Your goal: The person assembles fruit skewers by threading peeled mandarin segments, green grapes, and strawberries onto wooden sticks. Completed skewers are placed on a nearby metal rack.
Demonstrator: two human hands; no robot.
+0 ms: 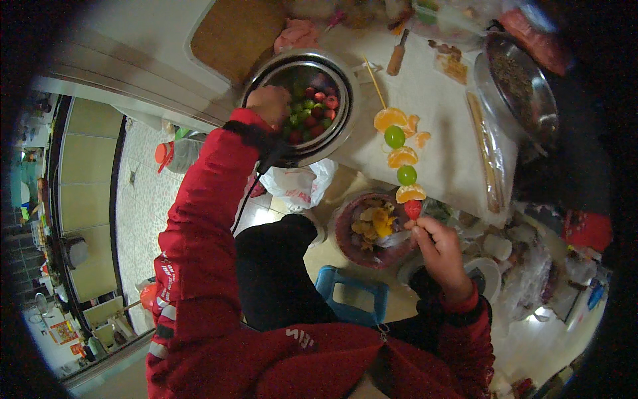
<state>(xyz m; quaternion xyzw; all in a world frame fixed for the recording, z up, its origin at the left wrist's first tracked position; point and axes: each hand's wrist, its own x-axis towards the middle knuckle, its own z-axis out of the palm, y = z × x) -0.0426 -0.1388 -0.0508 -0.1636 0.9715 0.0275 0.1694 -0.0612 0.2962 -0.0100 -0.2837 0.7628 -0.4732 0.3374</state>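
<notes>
My left hand (269, 104) reaches over the near left side of a steel bowl (347, 95) holding red and green round fruit (311, 110). Its fingertips are hidden, so whether they grip anything cannot be told. My right hand (438, 244) pinches the lower end of a fruit skewer just below a red strawberry (413, 209). Above the strawberry, orange segments (401, 157) alternate with green grapes (395, 137). The bare end of the wooden skewer (375, 82) points away from me over the white-covered table (433, 95). Small loose orange segments (421, 139) lie beside the upper fruit.
A wooden-handled knife (396, 60) and a clear packet of sticks (484, 154) lie on the table. At the right stands a steel pan (546, 99) with dark bits. Below are a bin (344, 244) with peels, a blue stool (349, 311) and a white plastic bag (299, 187).
</notes>
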